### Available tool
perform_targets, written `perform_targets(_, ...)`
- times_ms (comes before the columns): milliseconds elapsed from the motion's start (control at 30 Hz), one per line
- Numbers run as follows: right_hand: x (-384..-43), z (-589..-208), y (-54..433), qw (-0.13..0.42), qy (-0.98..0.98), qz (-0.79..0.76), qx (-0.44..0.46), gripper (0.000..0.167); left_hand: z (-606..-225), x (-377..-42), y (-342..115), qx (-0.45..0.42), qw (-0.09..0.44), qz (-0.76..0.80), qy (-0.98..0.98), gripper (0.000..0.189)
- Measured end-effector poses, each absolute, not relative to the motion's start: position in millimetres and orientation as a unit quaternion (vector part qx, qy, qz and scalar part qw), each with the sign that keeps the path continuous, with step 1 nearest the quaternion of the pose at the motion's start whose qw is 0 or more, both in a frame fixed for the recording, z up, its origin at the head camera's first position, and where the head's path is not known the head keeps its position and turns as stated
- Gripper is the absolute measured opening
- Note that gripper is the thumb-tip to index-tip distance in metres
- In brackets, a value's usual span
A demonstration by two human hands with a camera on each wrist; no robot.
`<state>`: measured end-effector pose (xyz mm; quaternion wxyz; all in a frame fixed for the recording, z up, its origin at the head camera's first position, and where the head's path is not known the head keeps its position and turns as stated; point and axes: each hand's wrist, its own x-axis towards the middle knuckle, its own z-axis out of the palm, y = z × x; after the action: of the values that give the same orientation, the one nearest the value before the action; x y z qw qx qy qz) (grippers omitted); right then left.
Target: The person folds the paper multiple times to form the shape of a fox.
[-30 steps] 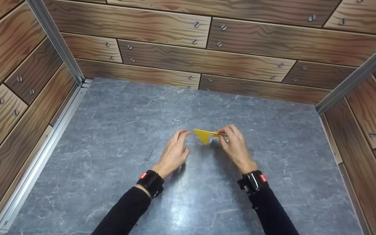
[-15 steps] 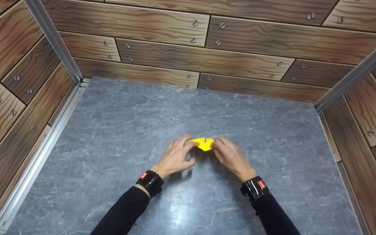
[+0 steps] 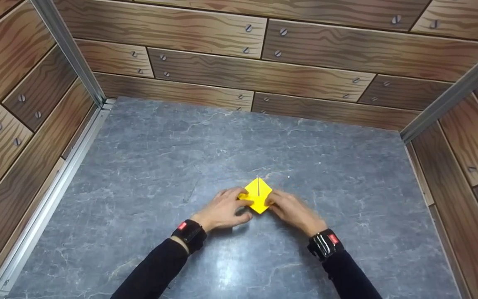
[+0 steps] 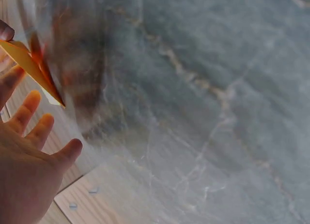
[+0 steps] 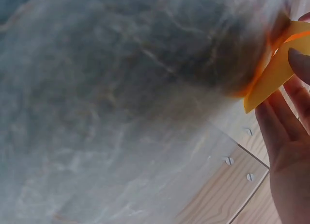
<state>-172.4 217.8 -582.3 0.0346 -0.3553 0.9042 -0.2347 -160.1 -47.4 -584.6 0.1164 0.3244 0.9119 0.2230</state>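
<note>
A yellow sheet of folded paper [image 3: 259,199] forms a small diamond with a slit running down from its top corner. My left hand [image 3: 222,209] pinches its left corner between finger and thumb, while other fingers spread away below. At the right corner, my right hand [image 3: 295,209] grips the paper between thumb and fingers. In the right wrist view, the thumb lies over the folded paper [image 5: 273,79], whose layers stand slightly apart. Only an edge-on part of the folded paper [image 4: 29,64] shows in the left wrist view. Fingers hide both side corners.
Both hands are over a grey marbled tabletop [image 3: 172,149]. Wood-patterned panels [image 3: 206,68] enclose it at the back and both sides, with metal rails [image 3: 69,50] at the corners. Each wrist wears a black band [image 3: 190,234].
The paper has turned from a tilted triangle held by the right hand to a diamond facing up. My left hand has taken its left corner, and both hands have come lower in view.
</note>
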Motion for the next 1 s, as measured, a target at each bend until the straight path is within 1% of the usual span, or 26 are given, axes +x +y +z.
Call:
perform_targets(133, -171.1, -586.0, 217.6, 0.032, 0.908, -0.206, -0.363, 0.011, -587.4, -157.6, -46.3, 0.329, 0.115, 0.197, 0.916, 0.064)
perform_targets(333, -170.3, -588.2, 216.8, 0.011, 0.905, -0.180, -0.385, 0.007, -589.0, -155.6, -42.5, 0.337, 0.107, 0.145, 0.924, 0.068)
perform_targets(400, -169.8, -588.0, 216.3, 0.013, 0.908, -0.177, -0.379, 0.010, -589.4, -154.8, -40.7, 0.335, 0.102, 0.134, 0.927, 0.069)
perform_targets(500, -168.9, -587.8, 213.3, 0.023, 0.918, -0.177, -0.354, 0.020, -590.5, -154.1, -37.9, 0.334, 0.085, 0.136, 0.929, 0.066)
perform_targets(567, -168.7, -588.3, 209.6, 0.025, 0.928, -0.175, -0.329, 0.027, -591.2, -154.2, -36.2, 0.331, 0.073, 0.148, 0.929, 0.061)
perform_targets(700, -169.3, -589.2, 200.7, 0.022, 0.944, -0.170, -0.283, 0.037, -593.5, -157.6, -31.8, 0.318, 0.038, 0.185, 0.929, 0.042)
perform_targets(800, -171.2, -590.3, 195.4, 0.032, 0.952, -0.175, -0.248, 0.039, -596.5, -162.6, -27.0, 0.298, 0.016, 0.220, 0.929, 0.027)
perform_targets(867, -173.0, -590.8, 192.9, 0.045, 0.956, -0.182, -0.224, 0.039, -598.8, -166.0, -23.4, 0.278, 0.003, 0.241, 0.930, 0.020)
perform_targets(933, -175.1, -590.8, 191.0, 0.060, 0.959, -0.189, -0.204, 0.040, -601.0, -169.0, -20.1, 0.255, -0.006, 0.257, 0.932, 0.016)
perform_targets(1000, -177.0, -590.6, 189.7, 0.075, 0.959, -0.195, -0.192, 0.040, -602.7, -170.7, -17.2, 0.229, -0.010, 0.271, 0.935, 0.017)
